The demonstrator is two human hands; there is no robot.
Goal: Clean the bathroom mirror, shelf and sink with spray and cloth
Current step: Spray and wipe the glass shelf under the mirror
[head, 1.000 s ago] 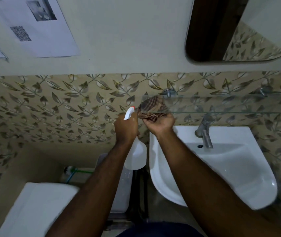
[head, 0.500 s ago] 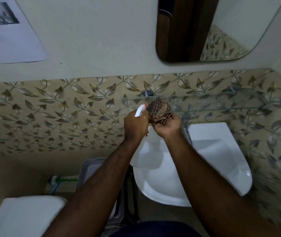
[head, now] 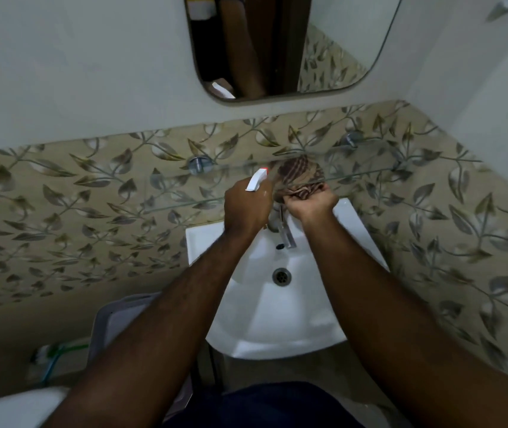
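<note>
My left hand point(head: 246, 208) is wrapped around a white spray bottle point(head: 255, 179); only its white head with a red nozzle tip shows above my fist, aimed toward the cloth. Beside it, my right hand point(head: 311, 205) clutches a bunched brown checked cloth point(head: 300, 177) that reaches over the front edge of the glass shelf point(head: 184, 193). Below both hands is the white sink point(head: 277, 319) with its drain and a chrome tap point(head: 285, 231) partly hidden by my wrists. The mirror point(head: 323, 57) hangs on the wall above, reflecting an arm.
Leaf-patterned tiles point(head: 61, 227) cover the wall behind the shelf. A grey bin point(head: 110, 322) stands left of the sink, a white toilet point(head: 11, 409) is at the bottom left, and a side wall point(head: 493, 88) closes in on the right.
The view has shifted right and up, so the sink and mirror now sit centred. Both hands stayed together at the shelf's front edge, still holding bottle and cloth.
</note>
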